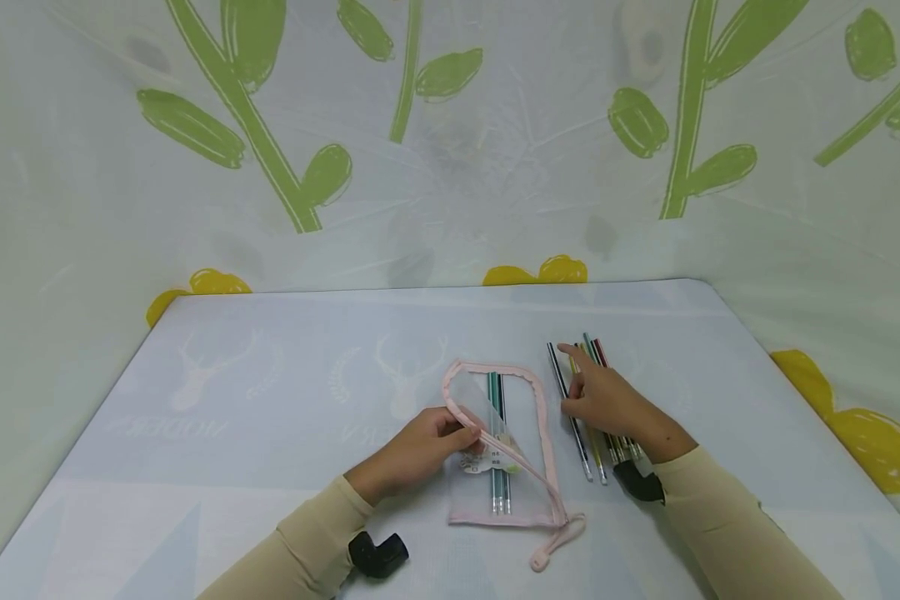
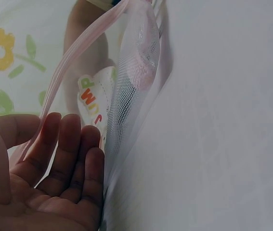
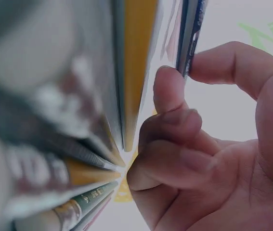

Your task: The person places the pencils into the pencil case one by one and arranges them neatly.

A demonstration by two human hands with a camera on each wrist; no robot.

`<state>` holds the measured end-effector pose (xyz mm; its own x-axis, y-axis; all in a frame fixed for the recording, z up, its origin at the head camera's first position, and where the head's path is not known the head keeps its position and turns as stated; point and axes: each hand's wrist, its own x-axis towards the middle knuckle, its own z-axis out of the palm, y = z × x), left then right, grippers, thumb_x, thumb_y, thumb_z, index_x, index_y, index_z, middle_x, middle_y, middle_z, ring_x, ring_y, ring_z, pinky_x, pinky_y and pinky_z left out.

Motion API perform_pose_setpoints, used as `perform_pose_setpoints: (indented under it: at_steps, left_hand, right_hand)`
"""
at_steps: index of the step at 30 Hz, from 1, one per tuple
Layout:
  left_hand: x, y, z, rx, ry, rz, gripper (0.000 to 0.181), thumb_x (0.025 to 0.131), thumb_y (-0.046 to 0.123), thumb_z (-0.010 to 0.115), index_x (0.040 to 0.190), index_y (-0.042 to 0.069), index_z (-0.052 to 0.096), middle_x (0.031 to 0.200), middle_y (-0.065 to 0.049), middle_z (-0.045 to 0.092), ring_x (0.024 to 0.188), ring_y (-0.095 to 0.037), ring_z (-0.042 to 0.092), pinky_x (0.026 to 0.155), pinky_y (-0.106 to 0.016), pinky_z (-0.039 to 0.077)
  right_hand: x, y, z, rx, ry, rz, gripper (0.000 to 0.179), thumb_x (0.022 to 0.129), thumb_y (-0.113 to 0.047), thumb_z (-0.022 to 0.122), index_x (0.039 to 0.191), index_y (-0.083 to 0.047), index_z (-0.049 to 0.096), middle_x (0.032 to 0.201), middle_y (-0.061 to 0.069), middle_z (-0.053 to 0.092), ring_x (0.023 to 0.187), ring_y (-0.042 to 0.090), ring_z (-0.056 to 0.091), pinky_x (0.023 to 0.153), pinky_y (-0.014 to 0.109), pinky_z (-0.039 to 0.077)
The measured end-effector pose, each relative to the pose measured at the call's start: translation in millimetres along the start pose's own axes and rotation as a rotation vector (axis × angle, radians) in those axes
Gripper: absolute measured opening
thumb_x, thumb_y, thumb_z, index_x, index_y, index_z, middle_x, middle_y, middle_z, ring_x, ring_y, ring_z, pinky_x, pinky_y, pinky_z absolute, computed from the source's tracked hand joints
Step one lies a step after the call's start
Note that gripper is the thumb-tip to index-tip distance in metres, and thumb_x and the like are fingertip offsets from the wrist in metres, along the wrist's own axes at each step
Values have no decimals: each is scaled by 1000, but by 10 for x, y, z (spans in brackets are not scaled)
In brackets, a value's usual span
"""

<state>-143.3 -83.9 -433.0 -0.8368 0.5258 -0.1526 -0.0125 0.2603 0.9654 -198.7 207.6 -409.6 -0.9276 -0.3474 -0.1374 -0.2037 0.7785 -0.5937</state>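
My left hand [image 1: 427,446] pinches the pink zipper edge of a mesh pencil pouch [image 1: 544,425], lifting that flap between thumb and fingers. In the left wrist view the pink edging [image 2: 73,53] runs up from the thumb, with the pouch's mesh [image 2: 126,96] beside the fingers. Several pencils [image 1: 497,492], green and dark, lie inside the pouch. To its right, my right hand [image 1: 607,400] pinches a dark pencil [image 3: 189,38] against the thumb, the index finger pointing forward. Loose pencils [image 1: 598,352] of several colours lie under and beside this hand.
A pale tabletop [image 1: 270,467] with faint deer prints bears everything. The pouch's pink pull loop [image 1: 555,542] trails toward the near side. A white card with coloured letters [image 2: 93,101] shows on the pouch. Behind the table hangs a leaf-patterned sheet [image 1: 495,192].
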Motion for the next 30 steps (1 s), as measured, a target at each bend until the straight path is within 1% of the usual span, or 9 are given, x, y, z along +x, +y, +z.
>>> perform_pose_setpoints:
  at_steps: [4,8,16,24,30]
  left_hand:
    - [-1,0,0,-5,-4,2,30,105,26,52,113,2,68,105,-10,72,100,-10,64,93,-25,50]
    - [-3,4,1,-7,-4,0,30,105,26,52,113,2,68,105,-10,72,100,-11,64,93,-26,50]
    - [-5,10,-3,-4,-6,2,30,105,26,53,113,2,68,106,-10,72,101,-12,64,94,-27,51]
    - [2,4,3,-6,-4,-4,30,105,26,53,113,2,68,105,-9,73,100,-11,65,94,-27,51]
    - [3,10,5,-5,-2,-4,29,105,25,53,113,1,68,105,-9,73,100,-11,64,94,-28,51]
  right_hand:
    - [12,-1,-2,30,11,3,85,83,-6,63,156,-2,19,74,3,63,62,16,51,55,32,45]
    - [22,-8,-8,57,21,24,86,84,-7,64,156,-4,19,76,4,65,63,16,53,56,31,46]
    - [5,-39,-41,193,-17,67,90,85,-5,64,159,-11,13,82,8,66,58,18,63,55,33,55]
    - [-2,-34,-60,258,-34,80,94,84,-4,65,160,-16,11,84,10,65,55,21,64,56,36,56]
    - [9,2,-58,279,-6,47,97,83,-3,65,160,-16,7,95,16,64,53,24,64,56,38,56]
